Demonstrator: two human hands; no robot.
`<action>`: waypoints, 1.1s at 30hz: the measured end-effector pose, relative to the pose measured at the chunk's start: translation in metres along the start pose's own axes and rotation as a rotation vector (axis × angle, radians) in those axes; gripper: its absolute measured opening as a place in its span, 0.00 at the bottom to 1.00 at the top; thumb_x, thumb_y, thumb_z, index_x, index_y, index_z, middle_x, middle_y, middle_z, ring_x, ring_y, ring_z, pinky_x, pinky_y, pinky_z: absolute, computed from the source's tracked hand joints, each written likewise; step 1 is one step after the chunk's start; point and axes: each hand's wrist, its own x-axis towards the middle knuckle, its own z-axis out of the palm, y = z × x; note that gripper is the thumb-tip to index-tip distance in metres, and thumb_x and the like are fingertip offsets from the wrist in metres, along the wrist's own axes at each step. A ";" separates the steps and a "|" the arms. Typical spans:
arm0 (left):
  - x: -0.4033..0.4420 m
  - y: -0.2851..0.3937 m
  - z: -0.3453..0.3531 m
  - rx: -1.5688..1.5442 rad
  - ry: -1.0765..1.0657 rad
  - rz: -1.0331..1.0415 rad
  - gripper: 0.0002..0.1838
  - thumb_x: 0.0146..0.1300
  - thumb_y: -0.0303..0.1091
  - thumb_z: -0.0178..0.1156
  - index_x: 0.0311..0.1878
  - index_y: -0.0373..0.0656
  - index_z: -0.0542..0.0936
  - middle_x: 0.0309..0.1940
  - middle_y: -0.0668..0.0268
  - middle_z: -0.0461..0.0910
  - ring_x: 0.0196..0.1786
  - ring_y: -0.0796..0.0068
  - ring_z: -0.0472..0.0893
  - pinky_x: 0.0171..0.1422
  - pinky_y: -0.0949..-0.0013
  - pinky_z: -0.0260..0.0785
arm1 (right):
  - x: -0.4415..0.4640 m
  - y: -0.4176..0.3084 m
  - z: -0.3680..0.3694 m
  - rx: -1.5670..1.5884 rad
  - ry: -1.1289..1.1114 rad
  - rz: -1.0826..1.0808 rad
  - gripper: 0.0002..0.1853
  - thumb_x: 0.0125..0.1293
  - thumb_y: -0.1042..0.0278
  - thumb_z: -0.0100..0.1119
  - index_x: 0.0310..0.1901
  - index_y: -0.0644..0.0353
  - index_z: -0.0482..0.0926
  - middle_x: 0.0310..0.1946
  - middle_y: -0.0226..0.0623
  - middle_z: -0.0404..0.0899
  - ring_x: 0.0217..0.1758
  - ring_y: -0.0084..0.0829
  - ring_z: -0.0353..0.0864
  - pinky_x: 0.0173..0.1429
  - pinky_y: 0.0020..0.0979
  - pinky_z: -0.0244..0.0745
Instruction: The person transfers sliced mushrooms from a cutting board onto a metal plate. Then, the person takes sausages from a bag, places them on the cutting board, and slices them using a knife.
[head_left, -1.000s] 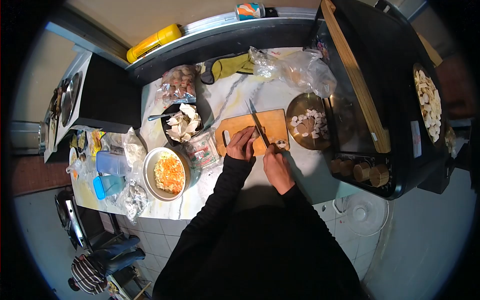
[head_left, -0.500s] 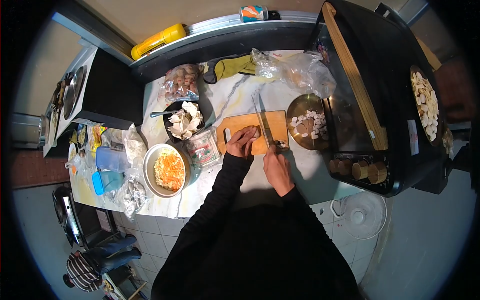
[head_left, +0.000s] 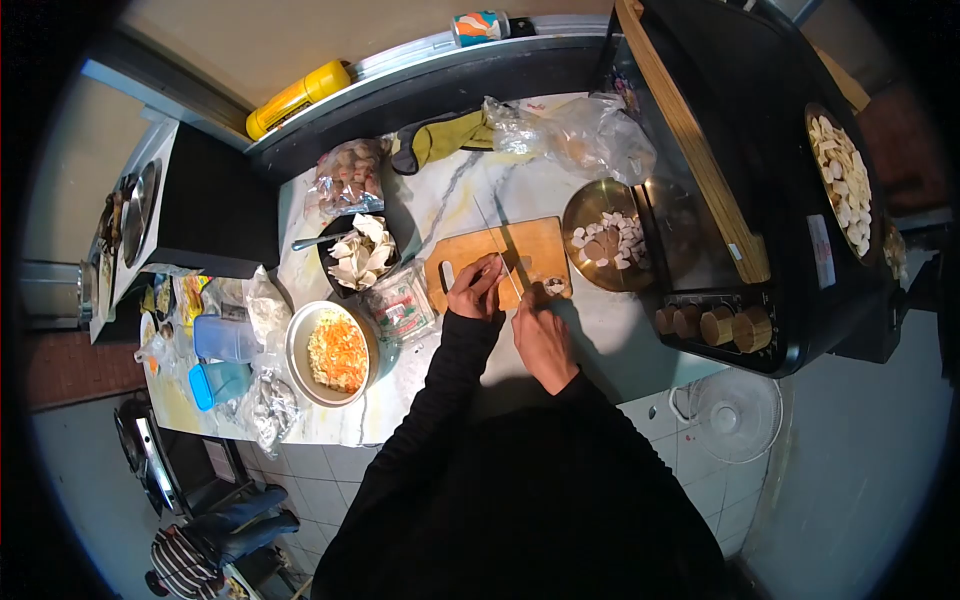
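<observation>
My right hand [head_left: 543,343] is closed on the handle of a knife [head_left: 497,240]. Its thin blade points away across the wooden cutting board [head_left: 545,240]. Just left of the blade, my left hand [head_left: 474,291] is closed with bent fingers over the board, around a small rounded food piece that they mostly hide. Small cut bits [head_left: 553,286] lie on the board right of the knife. Beyond the board's right side, a round metal plate [head_left: 580,265] holds pale cut pieces and a larger brownish one.
Left of the board are a plastic packet [head_left: 402,305], a pot [head_left: 292,360] of shredded vegetables and a black bowl [head_left: 328,262] of white folded pieces. A bag of brownish balls [head_left: 350,175] lies behind. A black oven [head_left: 790,200] stands right. Another person [head_left: 190,560] is at lower left.
The knife has shifted left, up against my left fingers, and my right hand has moved left with it. The food piece in my left hand is now less visible. The view has tilted slightly.
</observation>
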 end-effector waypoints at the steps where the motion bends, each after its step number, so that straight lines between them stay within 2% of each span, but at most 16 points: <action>1: -0.001 -0.002 0.001 0.000 0.012 0.012 0.16 0.54 0.19 0.62 0.47 0.41 0.83 0.43 0.55 0.81 0.44 0.61 0.82 0.49 0.68 0.75 | -0.001 -0.001 0.001 -0.020 0.000 0.002 0.19 0.66 0.66 0.49 0.52 0.72 0.69 0.22 0.55 0.77 0.28 0.55 0.79 0.32 0.50 0.73; 2: -0.001 -0.004 0.003 0.001 0.026 0.023 0.18 0.53 0.18 0.62 0.48 0.42 0.83 0.43 0.56 0.81 0.43 0.61 0.81 0.48 0.68 0.75 | -0.001 -0.001 0.002 -0.041 -0.002 0.001 0.19 0.66 0.65 0.48 0.51 0.72 0.70 0.22 0.55 0.77 0.28 0.55 0.79 0.32 0.50 0.73; 9: 0.000 0.000 0.001 0.024 0.021 0.028 0.18 0.52 0.17 0.63 0.47 0.42 0.83 0.43 0.56 0.80 0.43 0.61 0.82 0.48 0.68 0.75 | 0.003 0.001 0.004 -0.064 -0.069 0.027 0.19 0.66 0.65 0.48 0.51 0.72 0.69 0.22 0.54 0.78 0.29 0.53 0.80 0.33 0.49 0.74; 15: 0.002 -0.001 0.000 0.057 0.012 0.047 0.19 0.52 0.16 0.63 0.48 0.42 0.83 0.43 0.57 0.80 0.43 0.61 0.82 0.48 0.68 0.75 | 0.006 0.000 0.001 -0.053 -0.097 0.023 0.15 0.67 0.65 0.48 0.46 0.70 0.68 0.22 0.52 0.78 0.30 0.53 0.80 0.34 0.48 0.75; 17: 0.000 -0.004 0.002 0.034 0.015 0.035 0.19 0.51 0.16 0.62 0.48 0.42 0.83 0.43 0.57 0.80 0.43 0.61 0.81 0.48 0.68 0.75 | 0.006 0.001 0.002 -0.061 -0.048 0.007 0.12 0.67 0.66 0.47 0.42 0.68 0.68 0.21 0.52 0.77 0.29 0.53 0.80 0.33 0.49 0.75; 27: 0.001 -0.002 0.002 0.047 0.019 0.036 0.20 0.50 0.15 0.62 0.48 0.42 0.83 0.42 0.56 0.80 0.43 0.60 0.81 0.47 0.68 0.75 | 0.010 0.009 0.006 -0.034 -0.101 0.001 0.10 0.66 0.68 0.47 0.39 0.69 0.66 0.21 0.55 0.77 0.29 0.55 0.79 0.32 0.48 0.75; 30: 0.002 0.000 0.000 0.056 -0.003 0.047 0.14 0.56 0.18 0.59 0.46 0.40 0.83 0.45 0.56 0.80 0.44 0.61 0.83 0.49 0.68 0.75 | 0.010 0.009 0.003 0.001 -0.096 0.017 0.10 0.66 0.68 0.47 0.39 0.68 0.66 0.22 0.56 0.77 0.29 0.56 0.79 0.32 0.49 0.75; 32: 0.002 0.000 0.000 0.083 -0.008 0.055 0.15 0.56 0.18 0.60 0.47 0.42 0.83 0.45 0.56 0.80 0.44 0.62 0.83 0.50 0.69 0.75 | 0.013 0.008 -0.003 0.048 -0.113 0.023 0.06 0.63 0.76 0.45 0.38 0.71 0.66 0.23 0.58 0.78 0.31 0.55 0.81 0.31 0.48 0.77; 33: 0.002 -0.003 0.001 0.081 -0.010 0.056 0.15 0.56 0.18 0.60 0.47 0.42 0.83 0.45 0.56 0.80 0.44 0.62 0.83 0.50 0.69 0.75 | 0.014 0.010 -0.001 0.048 -0.112 0.026 0.06 0.63 0.76 0.45 0.38 0.71 0.66 0.23 0.58 0.78 0.31 0.55 0.81 0.31 0.48 0.77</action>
